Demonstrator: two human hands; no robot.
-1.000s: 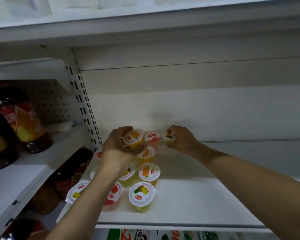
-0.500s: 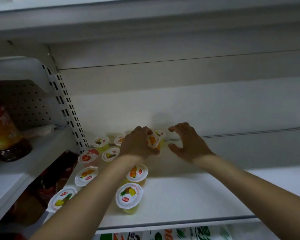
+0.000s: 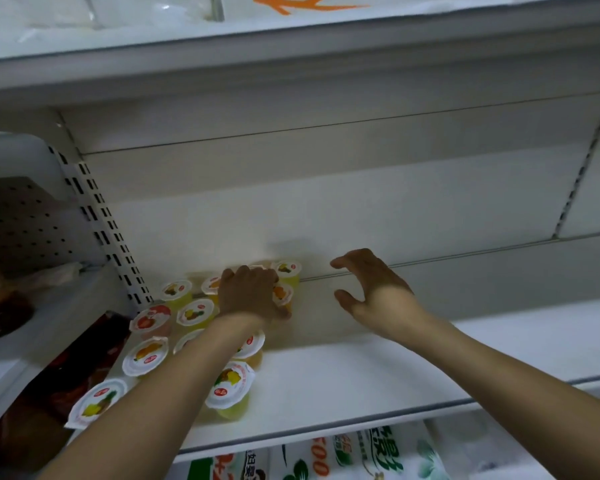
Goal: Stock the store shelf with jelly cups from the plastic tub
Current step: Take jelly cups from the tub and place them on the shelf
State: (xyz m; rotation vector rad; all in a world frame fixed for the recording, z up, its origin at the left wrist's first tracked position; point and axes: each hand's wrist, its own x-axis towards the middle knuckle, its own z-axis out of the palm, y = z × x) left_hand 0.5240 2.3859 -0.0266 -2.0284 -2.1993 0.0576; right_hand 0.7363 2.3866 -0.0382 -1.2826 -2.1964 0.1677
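Several jelly cups with white foil lids stand in rows on the left part of the white store shelf point(image 3: 378, 382). My left hand point(image 3: 250, 294) grips an orange jelly cup point(image 3: 283, 294) near the back of the shelf, its fingers curled over the lid. Just behind it stands a yellow jelly cup point(image 3: 288, 271) against the back panel. My right hand point(image 3: 371, 289) hovers to the right of that cup, fingers spread and loosely bent, holding nothing. The plastic tub is out of view.
A perforated upright post point(image 3: 99, 216) borders the shelf on the left. Beyond it a neighbouring shelf holds dark bottles point(image 3: 0, 299). Another shelf point(image 3: 291, 53) hangs overhead. Packaged goods point(image 3: 343, 455) lie on the shelf below.
My right hand has let go of the yellow cup at the back and drawn away to the right, opening. My left hand lowered its orange cup toward the shelf. The camera view shifted right.
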